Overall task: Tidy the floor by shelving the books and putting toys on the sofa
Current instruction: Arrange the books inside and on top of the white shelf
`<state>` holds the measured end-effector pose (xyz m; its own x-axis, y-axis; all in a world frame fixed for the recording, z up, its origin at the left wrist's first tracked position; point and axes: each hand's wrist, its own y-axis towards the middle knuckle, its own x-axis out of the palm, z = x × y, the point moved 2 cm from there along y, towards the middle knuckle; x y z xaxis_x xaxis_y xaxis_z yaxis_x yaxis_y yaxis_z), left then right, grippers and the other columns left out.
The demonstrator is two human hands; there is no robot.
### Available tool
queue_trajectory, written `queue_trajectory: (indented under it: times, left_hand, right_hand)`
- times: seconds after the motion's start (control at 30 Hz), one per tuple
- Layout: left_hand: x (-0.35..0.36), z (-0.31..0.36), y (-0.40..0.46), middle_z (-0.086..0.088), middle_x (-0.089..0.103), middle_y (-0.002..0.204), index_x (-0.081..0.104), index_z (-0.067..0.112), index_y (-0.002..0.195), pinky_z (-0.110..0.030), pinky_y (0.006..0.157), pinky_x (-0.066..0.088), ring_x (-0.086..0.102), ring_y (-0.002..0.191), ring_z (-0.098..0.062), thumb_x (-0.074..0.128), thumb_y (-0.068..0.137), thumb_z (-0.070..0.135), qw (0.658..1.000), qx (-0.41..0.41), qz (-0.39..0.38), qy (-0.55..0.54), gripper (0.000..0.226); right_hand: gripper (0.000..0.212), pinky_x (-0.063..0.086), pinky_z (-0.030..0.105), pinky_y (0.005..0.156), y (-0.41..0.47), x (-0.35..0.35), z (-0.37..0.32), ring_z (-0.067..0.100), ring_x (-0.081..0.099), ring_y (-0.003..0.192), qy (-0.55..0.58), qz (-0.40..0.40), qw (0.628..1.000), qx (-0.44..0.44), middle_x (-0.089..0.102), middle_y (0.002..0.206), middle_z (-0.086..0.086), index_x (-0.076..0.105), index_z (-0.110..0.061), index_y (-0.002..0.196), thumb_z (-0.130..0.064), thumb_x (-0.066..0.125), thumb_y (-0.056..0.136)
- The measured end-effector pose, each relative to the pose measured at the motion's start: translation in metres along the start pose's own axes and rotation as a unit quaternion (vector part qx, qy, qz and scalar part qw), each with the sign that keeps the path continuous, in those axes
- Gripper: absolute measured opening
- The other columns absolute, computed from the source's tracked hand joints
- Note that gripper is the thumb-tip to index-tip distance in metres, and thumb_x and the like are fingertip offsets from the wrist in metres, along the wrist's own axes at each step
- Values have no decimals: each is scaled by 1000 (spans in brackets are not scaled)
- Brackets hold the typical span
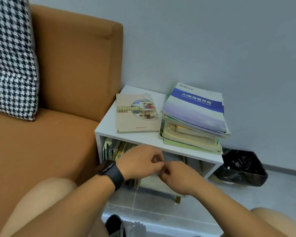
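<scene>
Both hands meet in front of the open compartment of a low white shelf [140, 138] beside the sofa. My left hand [140, 162], with a dark watch on its wrist, and my right hand [178, 177] both grip a pale book [154, 183] standing on edge at the shelf opening. Several books [113, 149] stand upright inside at the left. On the shelf top lie a beige book [135, 115] and a tall stack of books [193, 118] with a blue-and-white cover uppermost. No toys are in view.
A brown sofa [67, 103] with a houndstooth cushion [10, 62] fills the left. A bin with a black liner [241, 168] stands on the grey tiled floor to the right of the shelf. My knees and a dark shoe [114, 224] are at the bottom.
</scene>
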<state>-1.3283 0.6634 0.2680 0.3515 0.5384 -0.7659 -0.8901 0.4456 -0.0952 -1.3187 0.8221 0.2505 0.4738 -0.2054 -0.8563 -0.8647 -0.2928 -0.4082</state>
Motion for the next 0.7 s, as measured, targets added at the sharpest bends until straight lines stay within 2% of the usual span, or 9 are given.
queue_trajectory:
  times: [0.1,0.2,0.3,0.37,0.43,0.5,0.57,0.63,0.7]
  left_hand:
    - [-10,17,-1,10,71,76,72,30,89,-34,73,57,65,72,-4,62,91,28,980,6,135,-143,10]
    - [-14,24,1,6,70,74,71,30,88,-36,69,58,67,68,-13,62,92,20,942,-13,234,-240,13]
    - [-20,19,7,2,72,78,70,28,91,-25,60,53,70,63,-17,59,95,16,916,-56,257,-302,17]
    - [-23,16,13,0,73,80,71,25,93,-18,56,50,71,64,-20,57,96,12,905,-81,250,-335,19]
    - [-26,15,19,-2,73,81,72,22,94,-22,60,55,69,63,-20,56,96,9,892,-95,243,-370,20]
    - [-28,16,24,-3,74,82,72,20,94,-27,66,58,66,61,-17,55,95,8,882,-101,235,-395,21]
    - [-28,17,27,-3,74,81,71,18,95,-30,68,57,65,61,-16,55,95,7,877,-106,229,-409,20]
    - [-27,12,31,-3,74,81,71,18,95,-33,69,57,64,61,-16,55,94,7,874,-112,227,-414,19]
    - [-29,6,38,-3,74,82,71,18,96,-34,71,57,64,61,-16,56,94,7,870,-120,232,-419,19]
  right_hand:
    - [14,50,33,67,-19,-30,-15,13,60,75,76,89,993,-13,65,83,-7,64,-28,90,-32,52,96]
    - [16,49,33,66,-21,-56,-20,10,59,74,111,230,967,-20,63,77,-11,69,-31,90,-26,54,92]
    - [18,51,32,69,-24,-77,-10,5,59,76,138,345,928,-14,65,79,-16,72,-30,93,-24,55,91]
    - [16,50,31,73,-24,-94,1,6,58,85,111,417,902,-21,65,90,-17,70,-31,100,-24,57,93]
    - [20,49,34,81,-20,-109,12,12,55,98,58,468,881,-32,62,106,-14,67,-31,112,-26,61,93]
    - [37,48,38,93,-7,-116,24,18,52,113,16,460,888,-20,58,125,-9,62,-32,128,-34,64,91]
    - [58,41,41,108,8,-114,33,21,44,131,-19,387,922,23,48,146,-7,48,-35,145,-52,61,91]
    - [74,30,41,118,23,-106,37,19,33,144,-62,323,943,56,35,159,-9,35,-37,153,-71,49,90]
    - [80,24,40,122,35,-100,38,18,28,148,-85,321,942,52,31,162,-11,30,-37,156,-80,37,89]
